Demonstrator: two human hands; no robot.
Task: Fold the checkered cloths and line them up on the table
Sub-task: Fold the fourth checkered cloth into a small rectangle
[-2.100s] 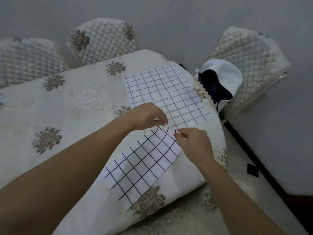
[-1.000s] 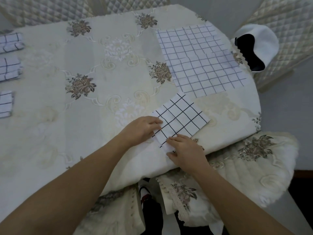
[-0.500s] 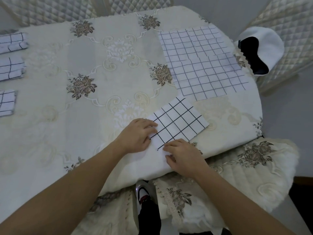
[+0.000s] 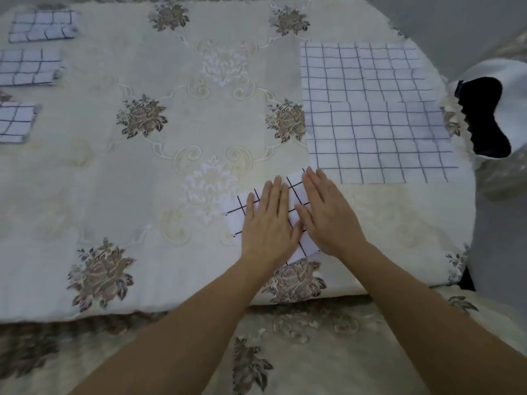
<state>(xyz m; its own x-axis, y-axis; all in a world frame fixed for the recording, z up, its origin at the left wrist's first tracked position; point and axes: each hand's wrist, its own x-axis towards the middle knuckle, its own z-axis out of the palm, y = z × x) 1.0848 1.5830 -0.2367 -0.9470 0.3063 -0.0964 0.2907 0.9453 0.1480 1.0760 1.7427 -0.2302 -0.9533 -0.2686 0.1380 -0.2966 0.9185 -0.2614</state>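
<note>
A small folded white cloth with black checks (image 4: 295, 192) lies near the table's front edge. My left hand (image 4: 269, 220) and my right hand (image 4: 328, 213) rest flat on it, fingers stretched, covering most of it. Beyond them at the right, a stack of unfolded checkered cloths (image 4: 376, 112) lies spread out. Three folded checkered cloths line the left edge: one at the far back (image 4: 41, 26), one in the middle (image 4: 28, 67), one nearer (image 4: 15, 122).
The table (image 4: 171, 172) wears a cream cloth with embroidered flowers. A white and black item (image 4: 490, 115) sits on a chair at the right. A cushioned seat (image 4: 299, 352) lies below the table's front edge.
The cloth went from a long strip to a small folded square. My hands moved from pinching its edge to lying flat on top. The view shifted closer to the table.
</note>
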